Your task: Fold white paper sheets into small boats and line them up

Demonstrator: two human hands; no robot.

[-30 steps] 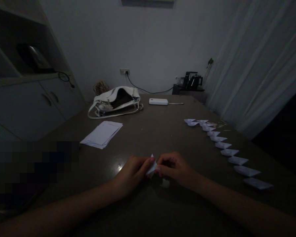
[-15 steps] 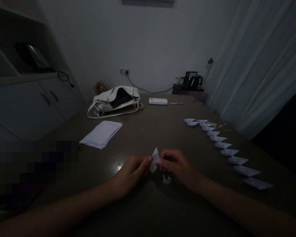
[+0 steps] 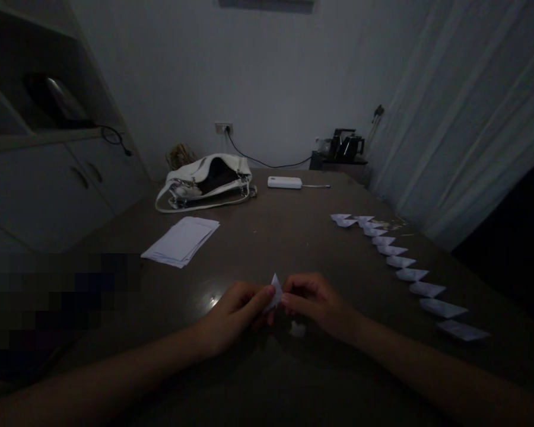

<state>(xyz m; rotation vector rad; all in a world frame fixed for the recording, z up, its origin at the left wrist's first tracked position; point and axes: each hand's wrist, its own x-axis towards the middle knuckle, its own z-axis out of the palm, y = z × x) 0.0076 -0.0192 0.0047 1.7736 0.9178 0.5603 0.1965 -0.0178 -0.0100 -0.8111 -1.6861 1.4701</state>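
Note:
A small piece of folded white paper [image 3: 275, 292], its pointed tip upward, is held between my two hands above the table. My left hand [image 3: 240, 308] pinches it from the left with thumb and fingers. From the right, the thumb and curled fingers of my right hand [image 3: 315, 302] grip its other edge. The lower part of the fold is partly hidden by my fingers. Just below my right hand a small white scrap [image 3: 297, 329] lies on the table. To the right runs a row of several folded paper boats [image 3: 412, 274].
A stack of white paper sheets [image 3: 182, 240] lies at left. Behind it sits an open white handbag [image 3: 207, 181]. A white power bank [image 3: 285, 182] with a short cable lies at the back of the brown table [image 3: 285, 237]. A black kettle [image 3: 351, 145] stands beyond the far right corner.
The folded paper has moved slightly left and down, and its tip now leans differently. Both hands stay on it, with the right fingers shifted slightly left.

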